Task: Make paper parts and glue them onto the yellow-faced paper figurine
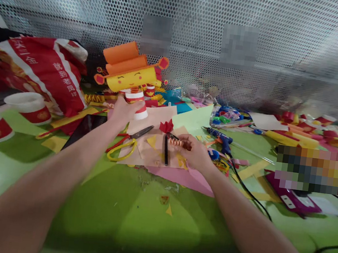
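My left hand [122,112] is closed around a paper cup [140,112] with red and white bands. Above the cup rises a paper figure's head [130,79], a smiling yellow roll topped with orange rolls. My right hand [197,153] has its fingers closed on a peach accordion-folded paper strip [175,142] over the paper sheets. Beside that strip lies a black pen [166,150], with a red paper piece [166,126] just behind it. Between my hands are yellow-handled scissors [122,150] and a dark blade with red handles [142,132].
A blue glue gun [223,141] with a black cord lies right of my right hand. Paper cups [31,108], a dark phone [86,128] and a red bag [44,68] stand at left. A purple box [291,194] sits at right. Perforated metal [194,30] borders the back.
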Demonstrator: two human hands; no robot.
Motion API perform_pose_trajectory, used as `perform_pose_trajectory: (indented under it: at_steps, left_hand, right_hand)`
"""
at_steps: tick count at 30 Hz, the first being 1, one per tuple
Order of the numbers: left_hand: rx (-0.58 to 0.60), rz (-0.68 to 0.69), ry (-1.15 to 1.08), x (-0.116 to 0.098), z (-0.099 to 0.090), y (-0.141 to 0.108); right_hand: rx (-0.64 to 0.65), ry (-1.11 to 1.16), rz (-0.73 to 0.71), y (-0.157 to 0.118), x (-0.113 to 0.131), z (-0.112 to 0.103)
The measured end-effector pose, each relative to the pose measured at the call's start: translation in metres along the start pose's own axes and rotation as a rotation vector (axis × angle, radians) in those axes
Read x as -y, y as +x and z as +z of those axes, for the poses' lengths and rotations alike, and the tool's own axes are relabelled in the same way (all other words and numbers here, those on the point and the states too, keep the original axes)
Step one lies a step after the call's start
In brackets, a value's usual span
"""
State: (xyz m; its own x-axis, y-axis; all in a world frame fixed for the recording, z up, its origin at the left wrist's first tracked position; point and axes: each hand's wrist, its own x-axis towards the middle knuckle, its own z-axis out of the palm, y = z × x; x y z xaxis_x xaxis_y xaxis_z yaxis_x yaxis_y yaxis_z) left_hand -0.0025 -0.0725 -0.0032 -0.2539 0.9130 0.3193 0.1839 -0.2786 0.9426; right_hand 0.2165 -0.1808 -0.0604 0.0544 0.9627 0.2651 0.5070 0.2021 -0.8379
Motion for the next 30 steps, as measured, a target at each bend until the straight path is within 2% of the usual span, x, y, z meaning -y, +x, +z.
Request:
perform_pose_trajectory:
  at_steps: [2,3,6,11,15,20,23,27,30]
  left_hand:
    - [0.151,0.000,-0.134,-0.003,-0.002,-0.017]
    - [0.190,-0.008,-0.152,-0.003,-0.003,-0.025]
    - [0.202,-0.060,-0.126,-0.003,-0.006,-0.048]
    - [0.308,-0.093,-0.204,0.004,-0.007,-0.076]
    - [0.341,-0.085,-0.141,0.010,-0.008,-0.086]
    - [0.337,-0.065,-0.054,0.012,-0.010,-0.087]
    - [0.339,-0.076,-0.077,0.012,-0.010,-0.088]
    - [0.352,-0.099,-0.153,0.009,-0.009,-0.089]
    - [0.336,-0.115,-0.175,0.006,-0.009,-0.090]
  right_hand:
    - [-0.012,-0.030,0.014,0.003,-0.002,-0.003]
    - [-0.017,-0.054,0.017,0.004,-0.002,-0.004]
    - [-0.018,-0.141,0.019,0.004,0.000,-0.003]
    - [0.015,-0.249,0.011,-0.002,0.010,-0.001]
    - [0.056,-0.379,-0.015,-0.003,0.014,-0.003]
    - [0.111,-0.577,-0.090,-0.004,0.010,-0.001]
    - [0.127,-0.615,-0.152,-0.004,0.010,0.002]
    - [0.028,-0.548,-0.152,0.001,0.011,-0.010]
    - [-0.145,-0.544,-0.004,0.009,0.008,-0.040]
